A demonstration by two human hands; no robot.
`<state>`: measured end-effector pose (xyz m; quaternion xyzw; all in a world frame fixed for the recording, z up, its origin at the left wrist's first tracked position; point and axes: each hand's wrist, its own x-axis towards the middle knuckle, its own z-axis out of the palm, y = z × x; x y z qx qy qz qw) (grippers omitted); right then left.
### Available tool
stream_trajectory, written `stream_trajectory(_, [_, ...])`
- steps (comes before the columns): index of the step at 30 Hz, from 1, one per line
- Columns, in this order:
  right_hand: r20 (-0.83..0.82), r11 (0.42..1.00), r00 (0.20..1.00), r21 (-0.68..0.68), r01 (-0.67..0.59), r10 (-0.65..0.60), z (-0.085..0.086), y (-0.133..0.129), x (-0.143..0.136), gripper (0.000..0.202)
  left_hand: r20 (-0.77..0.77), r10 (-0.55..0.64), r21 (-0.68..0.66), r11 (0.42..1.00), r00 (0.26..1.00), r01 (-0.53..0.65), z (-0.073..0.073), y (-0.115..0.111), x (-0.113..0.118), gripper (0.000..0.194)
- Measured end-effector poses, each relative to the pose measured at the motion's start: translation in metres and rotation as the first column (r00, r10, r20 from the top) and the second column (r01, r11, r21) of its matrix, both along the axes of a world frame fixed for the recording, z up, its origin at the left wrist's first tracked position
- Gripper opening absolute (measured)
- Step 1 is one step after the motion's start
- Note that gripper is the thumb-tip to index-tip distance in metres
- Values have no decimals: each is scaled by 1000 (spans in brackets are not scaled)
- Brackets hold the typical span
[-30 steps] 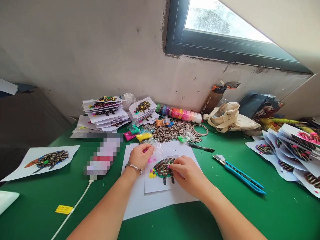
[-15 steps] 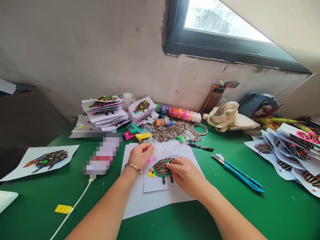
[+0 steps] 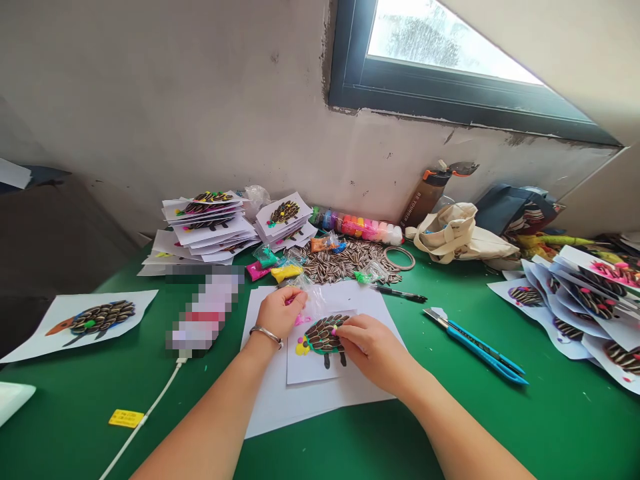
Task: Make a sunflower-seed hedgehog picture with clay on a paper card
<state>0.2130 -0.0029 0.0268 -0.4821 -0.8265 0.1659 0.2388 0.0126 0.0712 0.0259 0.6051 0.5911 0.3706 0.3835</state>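
Observation:
In the head view, a hedgehog picture made of striped sunflower seeds lies on white paper sheets. Its face is yellow clay, with green clay round the seeds and dark legs below. My left hand is closed in a pinch on pink modelling clay, over the card's upper left. A clear plastic bag sits against those fingers. My right hand rests at the hedgehog's right side, fingertips pressed together beside a small pink dot on the seeds. Whatever those fingertips hold is hidden.
Behind lie a heap of sunflower seeds, small clay packets and a stack of finished pictures. A pen and a blue utility knife lie to the right. A white cable crosses the left side.
Hardly anything differs. Both hands keep almost the same place and pinch, and the view has shifted very slightly.

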Motion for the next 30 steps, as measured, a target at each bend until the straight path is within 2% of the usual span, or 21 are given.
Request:
stream_trajectory(5, [-18,998,998,2,66,-66,-4,2,-5,20,-6,-4,2,1000,1000,4,1,-1,1,29])
stream_trajectory(14, [-18,998,998,8,67,-67,-5,2,-9,24,-62,-18,22,1000,998,19,-1,0,1,31])
stream_trajectory(19, [2,1000,1000,7,20,-20,-1,0,-7,26,-210,-36,61,997,977,50,1,-3,1,29])
stream_trajectory(24, [42,999,999,30,-23,22,3,-2,-6,28,-414,-45,124,987,909,106,2,-9,2,30])
stream_trajectory(28, [61,998,998,51,-24,21,3,-3,-6,28,-503,-12,179,977,864,117,0,-9,-1,37])
stream_trajectory(30, [64,998,998,57,-26,23,2,-3,-5,28,-521,25,250,960,853,124,0,-10,-3,38])
